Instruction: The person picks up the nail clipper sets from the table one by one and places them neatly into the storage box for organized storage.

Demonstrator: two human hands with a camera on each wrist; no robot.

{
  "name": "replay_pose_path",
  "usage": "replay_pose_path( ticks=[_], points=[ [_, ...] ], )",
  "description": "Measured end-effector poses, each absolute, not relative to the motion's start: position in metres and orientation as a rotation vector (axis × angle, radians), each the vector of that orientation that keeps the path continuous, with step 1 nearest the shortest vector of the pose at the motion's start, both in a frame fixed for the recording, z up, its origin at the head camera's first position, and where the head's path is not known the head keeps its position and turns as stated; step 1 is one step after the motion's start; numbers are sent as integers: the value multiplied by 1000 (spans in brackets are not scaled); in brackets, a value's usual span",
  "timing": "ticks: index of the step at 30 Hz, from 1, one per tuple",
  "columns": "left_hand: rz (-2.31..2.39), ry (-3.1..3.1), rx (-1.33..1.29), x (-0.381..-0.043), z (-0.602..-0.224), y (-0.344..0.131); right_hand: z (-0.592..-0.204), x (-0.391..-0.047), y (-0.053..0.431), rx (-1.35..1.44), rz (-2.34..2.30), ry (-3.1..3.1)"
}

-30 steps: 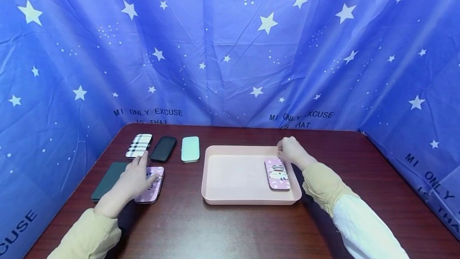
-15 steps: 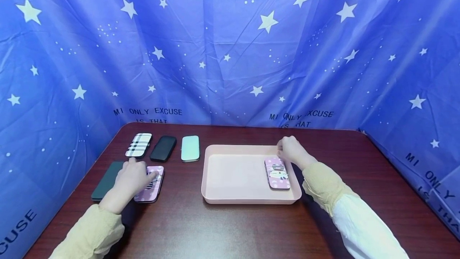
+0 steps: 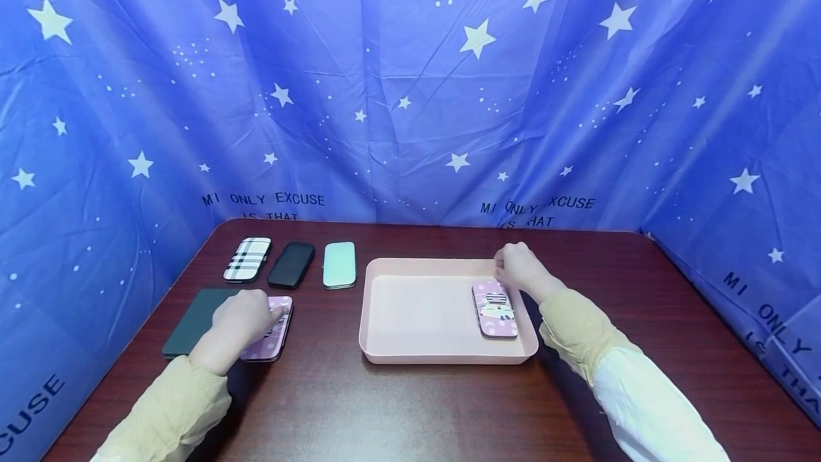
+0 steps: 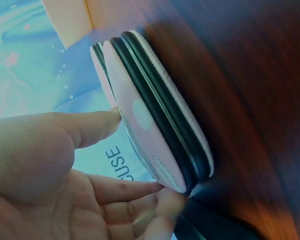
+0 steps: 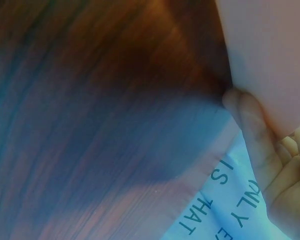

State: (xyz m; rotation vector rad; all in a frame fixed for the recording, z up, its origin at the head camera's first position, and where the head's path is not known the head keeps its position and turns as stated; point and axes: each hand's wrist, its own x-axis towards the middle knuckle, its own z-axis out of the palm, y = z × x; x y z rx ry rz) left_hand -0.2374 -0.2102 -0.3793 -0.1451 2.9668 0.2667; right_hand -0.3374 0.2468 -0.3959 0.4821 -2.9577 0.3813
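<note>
My left hand (image 3: pixel 245 319) is over a small flat pink patterned case (image 3: pixel 272 346) lying on the table. In the left wrist view its thumb reaches across the top of the pink case (image 4: pixel 142 117) and its curled fingers touch the end. The case's dark sides and metal seam show there. At the far right corner of a pale pink tray (image 3: pixel 410 358), my right hand (image 3: pixel 521 268) pinches the rim. The right wrist view shows those fingers (image 5: pixel 252 125) against the tray wall (image 5: pixel 270 55). A second pink patterned case (image 3: pixel 495 312) lies inside the tray, at its right end.
A dark green flat case (image 3: pixel 195 323) lies left of my left hand. Behind it, in a row, are a white plaid case (image 3: pixel 247 259), a black case (image 3: pixel 291 265) and a mint case (image 3: pixel 339 264). A blue starry curtain (image 3: pixel 410 91) hangs behind the table (image 3: pixel 359 412).
My left hand has drawn back and right over the pink case, its fingers going from spread to curled. My right hand stays at the tray rim. The cases and tray have not visibly moved.
</note>
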Motion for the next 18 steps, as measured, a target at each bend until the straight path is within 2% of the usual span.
replay_pose_path(
  ticks=[18],
  points=[
    [356, 3025, -206, -238, -383, -218, -395, -338, 246, 464, 373, -2974]
  ],
)
